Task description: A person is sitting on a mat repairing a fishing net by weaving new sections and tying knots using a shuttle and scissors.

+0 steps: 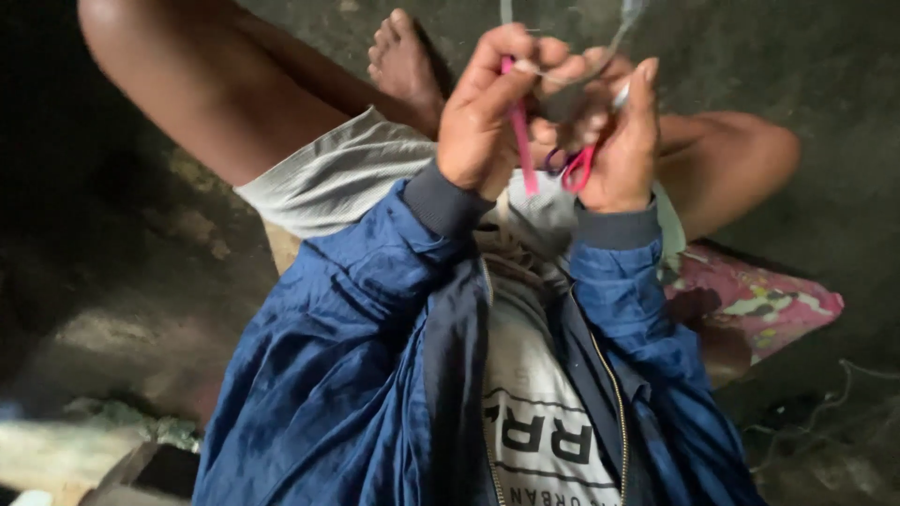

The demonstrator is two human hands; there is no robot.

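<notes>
My left hand (483, 117) is raised in front of me and closed around a pink strip (520, 141) that hangs down from my fingers. My right hand (623, 141) is right beside it, fingers touching the left hand's, and grips small scissors with a pink and purple handle (574, 169). A thin pale wire or thread (614, 42) runs up from between the fingertips out of the top of the view. Both wrists come out of blue jacket sleeves.
I sit on a dark concrete floor (825, 75) with bare legs folded; my foot (403, 56) is behind the hands. A pink patterned cushion (759, 305) lies at my right. Loose thin wire (844, 394) lies on the floor lower right.
</notes>
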